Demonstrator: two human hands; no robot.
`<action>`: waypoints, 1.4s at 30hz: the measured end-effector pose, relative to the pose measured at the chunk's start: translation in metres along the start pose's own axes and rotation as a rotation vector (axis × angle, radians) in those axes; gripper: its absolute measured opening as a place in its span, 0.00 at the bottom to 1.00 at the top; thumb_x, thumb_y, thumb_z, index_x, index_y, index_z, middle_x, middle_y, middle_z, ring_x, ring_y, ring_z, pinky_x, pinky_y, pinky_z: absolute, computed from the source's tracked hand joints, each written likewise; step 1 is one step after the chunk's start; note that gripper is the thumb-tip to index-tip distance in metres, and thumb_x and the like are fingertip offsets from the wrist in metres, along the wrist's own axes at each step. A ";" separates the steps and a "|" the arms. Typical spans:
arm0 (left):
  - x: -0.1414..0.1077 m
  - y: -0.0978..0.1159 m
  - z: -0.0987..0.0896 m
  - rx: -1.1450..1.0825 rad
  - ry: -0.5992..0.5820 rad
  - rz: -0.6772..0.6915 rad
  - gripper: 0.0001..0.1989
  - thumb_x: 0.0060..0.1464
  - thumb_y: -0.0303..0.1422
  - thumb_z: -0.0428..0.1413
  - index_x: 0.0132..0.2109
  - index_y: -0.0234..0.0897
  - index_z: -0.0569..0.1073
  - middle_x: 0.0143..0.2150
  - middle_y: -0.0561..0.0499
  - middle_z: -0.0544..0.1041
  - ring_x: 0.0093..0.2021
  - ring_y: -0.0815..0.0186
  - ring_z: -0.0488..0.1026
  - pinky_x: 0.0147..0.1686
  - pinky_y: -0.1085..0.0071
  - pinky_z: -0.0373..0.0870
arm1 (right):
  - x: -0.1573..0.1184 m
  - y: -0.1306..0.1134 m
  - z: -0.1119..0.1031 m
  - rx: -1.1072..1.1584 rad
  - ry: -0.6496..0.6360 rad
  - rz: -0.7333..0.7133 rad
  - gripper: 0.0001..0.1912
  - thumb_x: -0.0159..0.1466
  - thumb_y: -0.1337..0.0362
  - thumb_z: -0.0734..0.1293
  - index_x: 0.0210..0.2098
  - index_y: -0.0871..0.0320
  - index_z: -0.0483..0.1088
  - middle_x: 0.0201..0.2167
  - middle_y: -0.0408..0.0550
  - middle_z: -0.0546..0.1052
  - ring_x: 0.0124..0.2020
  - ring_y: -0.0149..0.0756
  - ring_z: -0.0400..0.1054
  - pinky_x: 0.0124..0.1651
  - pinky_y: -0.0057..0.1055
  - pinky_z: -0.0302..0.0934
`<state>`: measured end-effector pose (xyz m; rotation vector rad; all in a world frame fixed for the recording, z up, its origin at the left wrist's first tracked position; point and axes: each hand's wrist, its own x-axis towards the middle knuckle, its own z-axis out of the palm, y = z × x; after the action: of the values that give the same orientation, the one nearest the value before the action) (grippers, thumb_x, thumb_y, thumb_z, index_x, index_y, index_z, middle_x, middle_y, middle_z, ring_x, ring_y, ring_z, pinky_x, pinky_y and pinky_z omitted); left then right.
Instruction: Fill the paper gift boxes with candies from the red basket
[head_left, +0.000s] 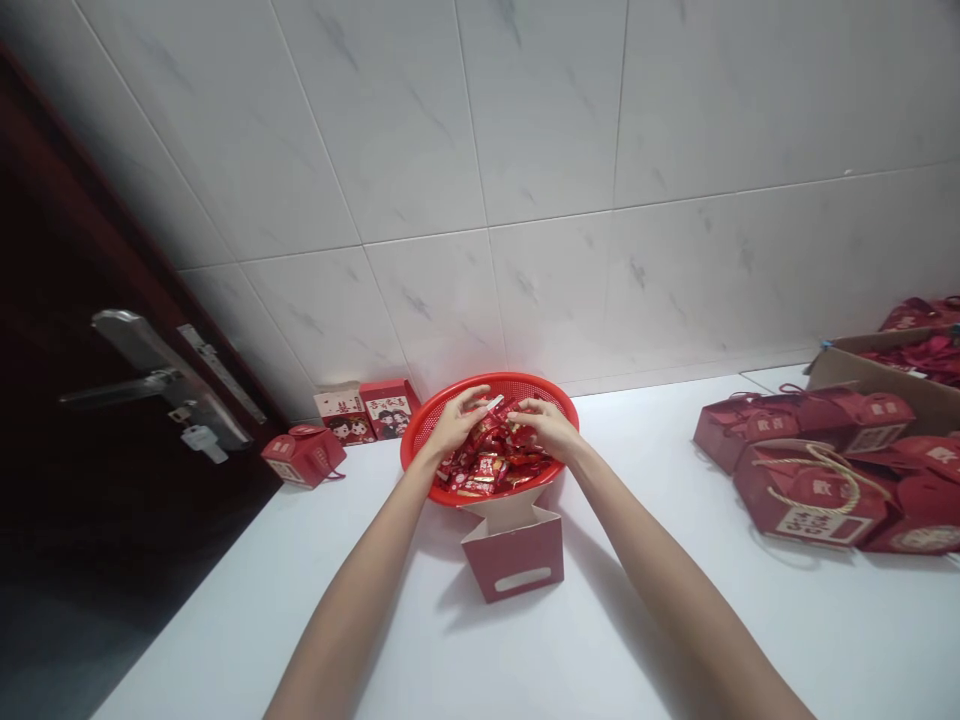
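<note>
A red plastic basket (420, 412) full of shiny red-wrapped candies (487, 468) stands against the wall. Over its left side, my left hand (459, 422) is closed, with a small white-edged packet (494, 402) at its fingertips. My right hand (551, 430) reaches over the right rim, its fingers curled down onto the candies. What lies between those fingers is hidden. In front of the basket, between my forearms, a red paper box (516, 560) stands upright with its top flaps raised and a white oval slot in its near side.
Several red gift boxes (817, 500) with cord handles are grouped at the right, beside a cardboard carton (885, 375) of red items. At the left stand a small red box (304, 456) and two printed boxes (388, 408). A dark door (67, 420) borders the white table (300, 590).
</note>
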<state>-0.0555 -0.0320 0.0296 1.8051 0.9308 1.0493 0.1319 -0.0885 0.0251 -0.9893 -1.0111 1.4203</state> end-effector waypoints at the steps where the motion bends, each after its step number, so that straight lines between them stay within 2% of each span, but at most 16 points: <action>1: 0.000 0.001 0.000 0.008 0.006 -0.018 0.28 0.48 0.44 0.63 0.54 0.37 0.75 0.57 0.42 0.77 0.53 0.54 0.75 0.52 0.60 0.72 | 0.001 0.001 -0.001 0.027 0.019 -0.016 0.15 0.46 0.61 0.78 0.26 0.55 0.69 0.25 0.41 0.77 0.25 0.33 0.70 0.25 0.28 0.64; 5: -0.001 0.002 -0.002 0.058 0.012 -0.078 0.23 0.45 0.42 0.64 0.47 0.34 0.79 0.49 0.42 0.80 0.47 0.55 0.76 0.49 0.59 0.71 | 0.004 0.006 -0.004 0.138 0.102 -0.092 0.16 0.45 0.58 0.78 0.26 0.56 0.69 0.24 0.39 0.76 0.24 0.31 0.69 0.23 0.25 0.61; 9: 0.001 0.002 -0.003 0.016 0.033 -0.095 0.20 0.43 0.42 0.65 0.43 0.35 0.80 0.47 0.43 0.82 0.47 0.56 0.76 0.50 0.60 0.70 | 0.001 0.005 -0.004 0.247 0.151 -0.144 0.18 0.43 0.59 0.79 0.30 0.55 0.72 0.25 0.37 0.77 0.25 0.30 0.70 0.24 0.24 0.61; 13: 0.002 0.002 -0.002 0.000 0.044 -0.120 0.16 0.42 0.38 0.65 0.40 0.36 0.81 0.46 0.44 0.82 0.47 0.56 0.76 0.51 0.60 0.70 | -0.006 0.001 -0.001 0.324 0.104 -0.162 0.17 0.44 0.58 0.79 0.31 0.56 0.76 0.27 0.40 0.79 0.28 0.32 0.71 0.27 0.27 0.65; 18: 0.004 0.001 -0.003 0.009 0.065 -0.130 0.15 0.45 0.36 0.63 0.41 0.35 0.81 0.45 0.43 0.83 0.45 0.57 0.78 0.49 0.61 0.72 | -0.010 0.002 -0.002 0.403 0.059 -0.173 0.15 0.45 0.58 0.80 0.28 0.57 0.76 0.25 0.41 0.79 0.27 0.32 0.71 0.29 0.28 0.67; 20: 0.005 0.000 -0.004 0.097 0.066 -0.135 0.15 0.48 0.35 0.60 0.43 0.34 0.81 0.45 0.43 0.83 0.43 0.57 0.79 0.46 0.62 0.73 | -0.009 0.004 -0.005 0.433 0.054 -0.185 0.13 0.47 0.59 0.80 0.29 0.57 0.76 0.26 0.40 0.79 0.28 0.32 0.71 0.30 0.28 0.67; 22: 0.006 0.000 -0.006 0.279 0.052 -0.132 0.14 0.51 0.33 0.57 0.44 0.34 0.81 0.44 0.42 0.83 0.42 0.57 0.79 0.44 0.63 0.74 | -0.006 0.006 -0.010 0.488 0.071 -0.200 0.11 0.50 0.61 0.78 0.29 0.55 0.76 0.26 0.39 0.79 0.30 0.32 0.73 0.32 0.28 0.68; 24: 0.007 -0.001 -0.006 0.449 0.043 -0.123 0.14 0.52 0.29 0.55 0.44 0.34 0.81 0.43 0.43 0.84 0.43 0.56 0.79 0.45 0.63 0.74 | -0.004 0.006 -0.015 0.583 0.099 -0.196 0.07 0.54 0.62 0.76 0.28 0.54 0.75 0.26 0.38 0.79 0.31 0.32 0.74 0.33 0.28 0.69; 26: 0.010 0.002 -0.004 0.522 0.041 -0.109 0.15 0.49 0.24 0.55 0.42 0.36 0.82 0.43 0.44 0.84 0.46 0.55 0.79 0.49 0.63 0.72 | -0.001 0.005 -0.020 0.687 0.116 -0.171 0.05 0.59 0.63 0.74 0.28 0.55 0.75 0.26 0.39 0.80 0.31 0.32 0.75 0.33 0.27 0.70; 27: 0.011 0.004 -0.002 0.555 0.022 -0.084 0.15 0.48 0.23 0.55 0.41 0.37 0.82 0.44 0.44 0.83 0.47 0.55 0.78 0.50 0.63 0.71 | 0.000 0.005 -0.021 0.730 0.118 -0.155 0.05 0.61 0.64 0.72 0.29 0.55 0.75 0.26 0.40 0.81 0.31 0.31 0.75 0.33 0.26 0.70; 29: 0.016 0.010 0.008 0.674 -0.090 0.015 0.17 0.48 0.22 0.55 0.43 0.38 0.82 0.46 0.45 0.83 0.47 0.56 0.78 0.52 0.64 0.70 | 0.001 0.004 -0.024 0.788 0.114 -0.137 0.07 0.64 0.65 0.69 0.29 0.55 0.76 0.28 0.42 0.82 0.30 0.30 0.75 0.32 0.26 0.70; 32: 0.026 0.019 0.032 0.855 -0.362 0.179 0.17 0.52 0.25 0.55 0.47 0.40 0.81 0.48 0.46 0.82 0.49 0.57 0.77 0.54 0.65 0.68 | 0.001 0.002 -0.027 0.838 0.107 -0.141 0.08 0.66 0.66 0.66 0.31 0.55 0.76 0.29 0.43 0.82 0.31 0.31 0.76 0.32 0.26 0.71; 34: 0.034 0.021 0.051 0.905 -0.492 0.192 0.15 0.52 0.25 0.57 0.47 0.39 0.81 0.49 0.46 0.82 0.50 0.56 0.77 0.53 0.66 0.68 | 0.001 0.002 -0.028 0.847 0.107 -0.155 0.07 0.66 0.65 0.67 0.33 0.54 0.76 0.30 0.42 0.82 0.31 0.31 0.76 0.34 0.27 0.72; 36: 0.040 0.019 0.068 0.928 -0.521 0.161 0.14 0.49 0.24 0.59 0.44 0.37 0.81 0.44 0.42 0.83 0.46 0.53 0.78 0.49 0.65 0.70 | 0.001 0.003 -0.030 0.842 0.114 -0.166 0.05 0.65 0.64 0.68 0.33 0.54 0.76 0.29 0.42 0.82 0.31 0.32 0.76 0.36 0.28 0.72; 38: 0.044 0.015 0.080 0.940 -0.486 0.126 0.12 0.47 0.22 0.60 0.40 0.35 0.81 0.39 0.40 0.83 0.42 0.50 0.79 0.45 0.63 0.71 | 0.001 0.004 -0.031 0.829 0.122 -0.174 0.04 0.64 0.64 0.70 0.31 0.53 0.76 0.29 0.41 0.82 0.32 0.31 0.76 0.37 0.28 0.72; 42: 0.046 0.013 0.083 0.914 -0.416 0.076 0.10 0.40 0.22 0.62 0.33 0.37 0.80 0.30 0.43 0.81 0.36 0.51 0.79 0.39 0.65 0.70 | 0.004 0.008 -0.033 0.764 0.145 -0.214 0.05 0.61 0.61 0.72 0.29 0.53 0.76 0.29 0.41 0.82 0.34 0.32 0.76 0.41 0.30 0.72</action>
<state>0.0394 -0.0200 0.0295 2.6720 1.1737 0.2224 0.1608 -0.0826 0.0079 -0.3951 -0.3827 1.3626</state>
